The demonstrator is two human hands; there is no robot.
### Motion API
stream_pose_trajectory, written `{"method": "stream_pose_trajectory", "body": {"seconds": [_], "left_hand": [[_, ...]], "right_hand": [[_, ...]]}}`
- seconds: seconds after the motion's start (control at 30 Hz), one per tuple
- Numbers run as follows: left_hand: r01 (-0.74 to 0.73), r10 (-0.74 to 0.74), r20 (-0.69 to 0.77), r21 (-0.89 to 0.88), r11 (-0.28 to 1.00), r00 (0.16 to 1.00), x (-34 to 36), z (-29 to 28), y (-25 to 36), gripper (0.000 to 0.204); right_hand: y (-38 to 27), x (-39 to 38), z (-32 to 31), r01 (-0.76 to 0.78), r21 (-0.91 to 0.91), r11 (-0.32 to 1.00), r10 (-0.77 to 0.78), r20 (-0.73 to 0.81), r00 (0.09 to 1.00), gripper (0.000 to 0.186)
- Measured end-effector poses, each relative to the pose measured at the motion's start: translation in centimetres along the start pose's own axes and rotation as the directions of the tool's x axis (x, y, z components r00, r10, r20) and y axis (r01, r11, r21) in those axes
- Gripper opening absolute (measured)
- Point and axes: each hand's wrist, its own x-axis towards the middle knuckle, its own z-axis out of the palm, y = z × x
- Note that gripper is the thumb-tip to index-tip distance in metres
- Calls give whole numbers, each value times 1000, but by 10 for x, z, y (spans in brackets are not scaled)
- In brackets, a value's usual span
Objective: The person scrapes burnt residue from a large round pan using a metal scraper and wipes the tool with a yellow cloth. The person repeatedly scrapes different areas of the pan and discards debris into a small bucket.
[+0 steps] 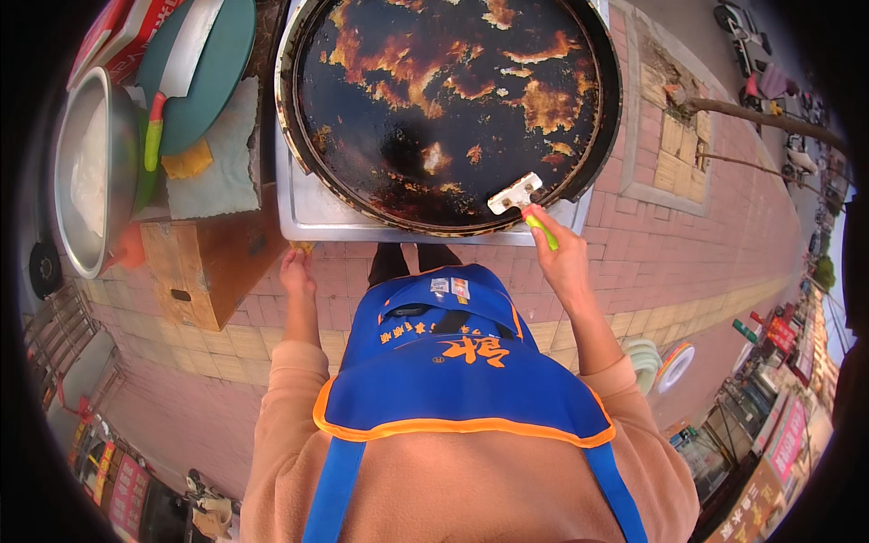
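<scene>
My right hand (pixel 567 262) is closed round the green handle of a scraper (pixel 515 194). The scraper's wide metal head rests at the near right part of a large round black griddle (pixel 389 154). Brown and orange burnt patches and a few pale flakes cover much of the griddle's surface. Lower and to the left, my left hand (pixel 297 273) hangs by the front edge of the metal stand (pixel 312 222). Its fingers are drawn together at a small yellowish piece; what exactly they hold is too small to make out.
Left of the griddle, a cleaver (pixel 186 59) lies on a round green board (pixel 231 45), beside a grey cloth (pixel 213 185) and a yellow scrap (pixel 187 160). A steel bowl (pixel 107 172) of white stuff stands further left, above a wooden box (pixel 213 271). Brick paving surrounds the stand.
</scene>
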Motion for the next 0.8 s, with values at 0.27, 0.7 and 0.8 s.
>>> {"method": "stream_pose_trajectory", "body": {"seconds": [0.27,0.7,0.8], "left_hand": [[-5,6,21,-54,999,1000,-1,-3,-8,25],[63,-70,-89,-77,995,994,3,-8,-13,26],[60,-66,-84,-75,995,994,5,-8,-15,30]], "right_hand": [[10,5,7,126,-262,957,-139,-30,990,30],[-30,50,8,221,-183,958,-232,-39,972,25],[-35,61,10,182,-214,960,-188,-10,982,26]]}}
